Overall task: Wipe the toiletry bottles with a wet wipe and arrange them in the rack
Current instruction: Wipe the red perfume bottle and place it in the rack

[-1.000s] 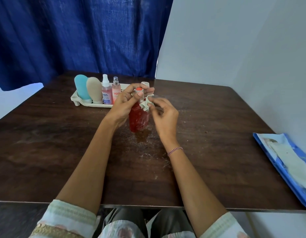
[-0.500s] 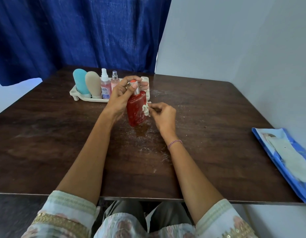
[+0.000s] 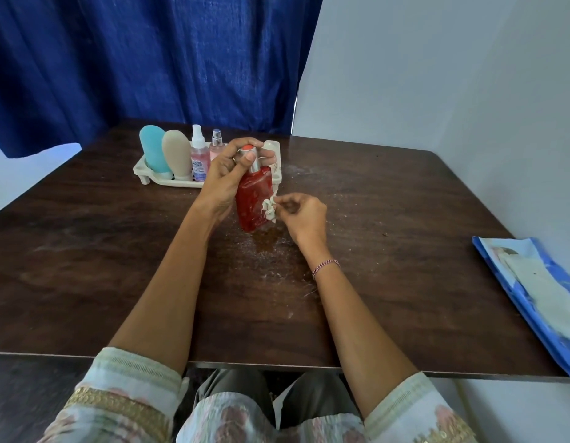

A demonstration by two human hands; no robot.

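A red bottle with a silver neck and orange cap stands tilted on the dark table, just in front of the white rack. My left hand grips its neck and cap from above. My right hand pinches a crumpled white wet wipe against the bottle's lower right side. In the rack stand a teal tube, a beige tube and two small pink spray bottles. My left hand hides the rack's right part.
A blue wet-wipe pack lies at the table's right edge, partly over it, with a white wipe on top. A white wall runs along the right, and a blue curtain hangs behind the table. White specks dot the wood near the bottle.
My right hand has carried the wipe from the bottle's neck down to its lower right side. The left hand keeps its hold on the cap, and the bottle leans a little more.
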